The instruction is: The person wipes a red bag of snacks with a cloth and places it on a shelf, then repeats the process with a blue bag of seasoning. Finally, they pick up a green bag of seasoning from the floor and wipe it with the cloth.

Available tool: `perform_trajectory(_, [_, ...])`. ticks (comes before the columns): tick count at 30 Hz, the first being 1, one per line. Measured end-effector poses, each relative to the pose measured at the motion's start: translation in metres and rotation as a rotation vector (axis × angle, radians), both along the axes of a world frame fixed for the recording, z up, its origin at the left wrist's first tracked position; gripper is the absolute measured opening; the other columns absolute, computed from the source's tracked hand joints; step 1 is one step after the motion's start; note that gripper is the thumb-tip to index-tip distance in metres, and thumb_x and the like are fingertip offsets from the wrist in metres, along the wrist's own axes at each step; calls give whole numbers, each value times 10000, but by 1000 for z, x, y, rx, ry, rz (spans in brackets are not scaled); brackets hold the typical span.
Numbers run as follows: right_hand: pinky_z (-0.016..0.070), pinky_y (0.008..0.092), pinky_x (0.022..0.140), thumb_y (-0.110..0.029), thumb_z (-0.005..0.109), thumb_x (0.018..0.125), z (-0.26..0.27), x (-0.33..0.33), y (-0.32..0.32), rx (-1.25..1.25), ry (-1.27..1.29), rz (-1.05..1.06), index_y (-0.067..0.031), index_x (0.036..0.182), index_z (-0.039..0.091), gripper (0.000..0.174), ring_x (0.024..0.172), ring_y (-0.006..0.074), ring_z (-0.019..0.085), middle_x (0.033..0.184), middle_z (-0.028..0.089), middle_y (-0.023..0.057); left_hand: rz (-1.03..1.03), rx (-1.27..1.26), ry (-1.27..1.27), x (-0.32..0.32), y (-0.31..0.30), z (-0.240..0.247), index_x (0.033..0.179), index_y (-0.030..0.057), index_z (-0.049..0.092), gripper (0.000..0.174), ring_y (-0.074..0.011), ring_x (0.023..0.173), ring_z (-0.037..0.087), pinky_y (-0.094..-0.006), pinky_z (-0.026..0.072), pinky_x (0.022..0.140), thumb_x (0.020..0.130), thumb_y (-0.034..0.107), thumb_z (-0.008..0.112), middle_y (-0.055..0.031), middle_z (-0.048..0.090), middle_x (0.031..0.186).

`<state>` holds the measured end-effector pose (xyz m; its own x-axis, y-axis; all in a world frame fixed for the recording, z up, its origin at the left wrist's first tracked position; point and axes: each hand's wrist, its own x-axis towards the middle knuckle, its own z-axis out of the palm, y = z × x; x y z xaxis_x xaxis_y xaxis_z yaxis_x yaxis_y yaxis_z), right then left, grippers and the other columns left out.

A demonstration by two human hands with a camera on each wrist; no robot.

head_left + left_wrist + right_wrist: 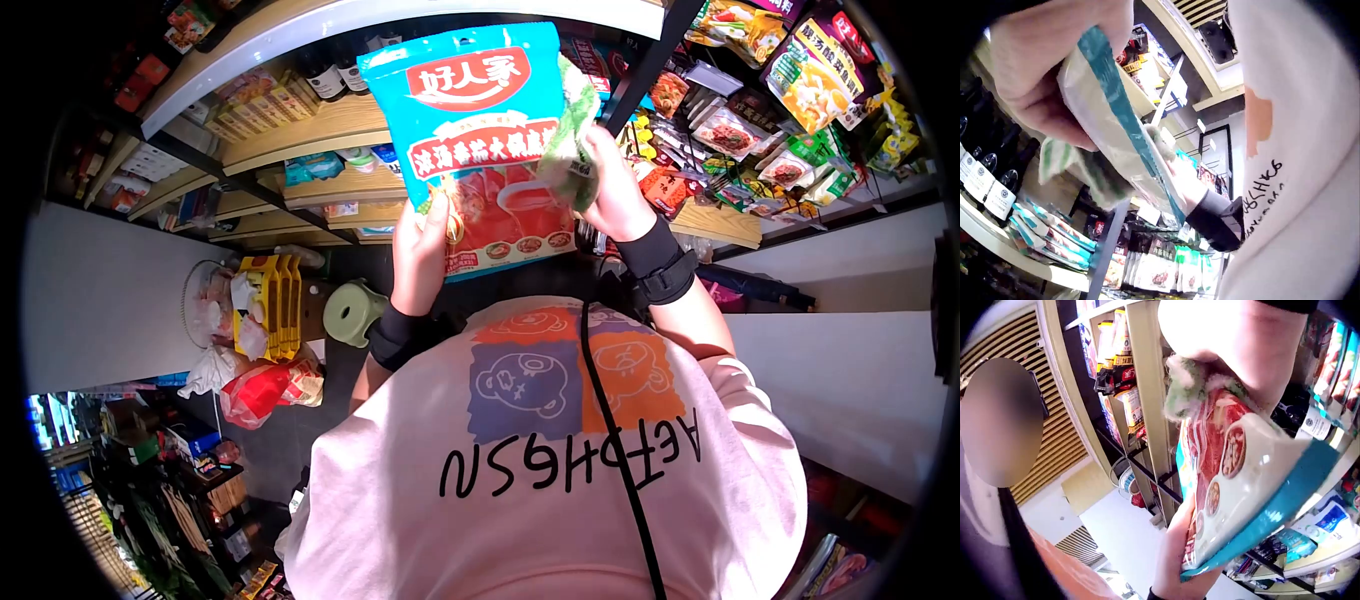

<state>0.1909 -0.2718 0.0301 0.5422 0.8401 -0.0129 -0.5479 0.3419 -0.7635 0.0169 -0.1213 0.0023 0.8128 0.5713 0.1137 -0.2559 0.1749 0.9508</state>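
Observation:
A blue and red hotpot seasoning bag (pixel 490 120) is held up facing the head camera. My left hand (pixel 418 255) grips its lower left edge, thumb on the printed front. In the left wrist view the left hand (pixel 1054 69) curls around the bag's side, near the teal sealed edge. My right hand (pixel 618 195) holds a green and white cloth (pixel 575 140) against the bag's right edge. The right wrist view shows the fluffy cloth (pixel 1186 387) bunched under the right hand (pixel 1235 344), against the red printed face.
Wooden shelves (pixel 300 130) with dark bottles (pixel 320 78) and packets stand in front. Hanging seasoning packets (pixel 740 130) fill the rack at right. On the floor at left are a green stool (pixel 352 312), a yellow crate (pixel 268 305) and a red plastic bag (pixel 255 392).

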Motion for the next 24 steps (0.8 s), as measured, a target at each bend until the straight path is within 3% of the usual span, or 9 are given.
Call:
perform_trajectory(3, [516,322,775,-267,497,945,-9,-7,0,-12,34,33,-21,1174,492,336,910,213,623,1034,618,106,52,-15,-46,3,6,-1,1162,-10,503,317,-112,895,598,-251,475,773,991,247,429,-83,617,1064])
perform_trajectory(6, [489,335,853,-73,597,871,-19,-18,-11,-225,-1472,-259,31,1182,462,355,981,255,611,1047,610,148,98,-121,-83,6,13,5,1132,-9,517,338,-115,836,635,-251,502,726,990,286,433,-86,635,1036])
perform_trajectory(7, [460,337,902,95,629,778,-11,-28,-11,-201,-1402,-219,57,1190,444,454,1044,275,586,1048,596,181,126,-159,-75,7,15,7,1136,-7,518,338,-113,823,637,-250,503,717,988,287,439,-81,637,1029])
perform_trajectory(10, [470,316,872,-25,567,869,-18,-29,-2,-156,-1460,-255,37,1206,452,361,1015,223,589,1036,594,150,151,-192,-61,13,22,5,1165,-11,506,332,-112,852,630,-251,498,741,983,262,458,-83,632,1049])
perform_trajectory(11, [473,305,849,-107,501,913,-27,-26,1,-188,-1109,-139,23,1199,464,317,984,192,591,1023,592,123,148,-188,-58,17,25,1,1178,-14,499,330,-112,873,625,-252,495,758,982,250,465,-86,628,1063])
perform_trajectory(14, [476,287,813,-251,367,980,-9,-38,6,-194,-411,-125,-4,1187,488,344,916,140,591,1003,588,74,377,621,109,25,31,-14,1361,-32,325,474,-171,1109,512,-297,418,940,960,153,496,-145,514,1255])
perform_trajectory(15, [472,298,823,-208,394,962,-1,-43,9,-166,-419,-135,-3,1174,497,313,925,141,579,1006,580,84,228,435,32,27,34,-16,1426,-34,200,698,-252,1226,436,-351,353,1015,910,221,594,-201,394,1364])
perform_trajectory(19, [423,311,926,-120,444,906,-15,-43,13,-295,-971,130,27,1207,471,336,1088,234,528,1207,517,150,-26,-295,-166,33,20,-19,1450,19,188,601,-226,1258,409,-340,358,1027,971,243,474,-194,349,1398])
perform_trajectory(24, [167,434,1134,-85,474,849,-9,-61,28,-169,-1631,178,-82,1389,376,549,1411,308,163,1493,238,175,-392,-741,-274,8,12,-26,1437,18,219,612,-239,1244,430,-359,372,1021,959,312,464,-199,370,1384])
